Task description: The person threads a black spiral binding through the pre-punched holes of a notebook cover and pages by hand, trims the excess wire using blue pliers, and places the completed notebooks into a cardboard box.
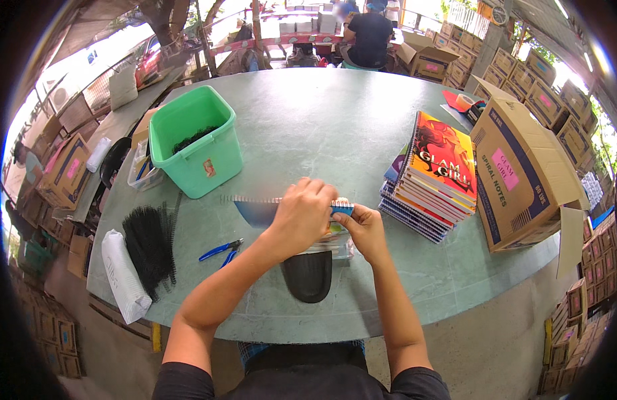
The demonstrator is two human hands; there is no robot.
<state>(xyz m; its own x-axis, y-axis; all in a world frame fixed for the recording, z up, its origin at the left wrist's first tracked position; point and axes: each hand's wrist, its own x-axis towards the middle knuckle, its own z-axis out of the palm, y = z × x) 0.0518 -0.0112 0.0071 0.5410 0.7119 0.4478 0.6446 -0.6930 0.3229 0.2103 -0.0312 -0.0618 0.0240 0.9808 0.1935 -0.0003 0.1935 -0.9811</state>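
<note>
Notebook [255, 210], table centre, near edge: my left hand [302, 217] closed over its top, my right hand [363, 228] pinching its right end. Stack of notebooks [432, 177] right; green bin [195, 140] far left; blue pliers [220, 252] and black spiral wires [150, 245] near left.

Notebook [325, 230] with punched spine edge, flat on table, partly covered

Notebook [325, 230] mostly under left hand [302, 217]
</note>
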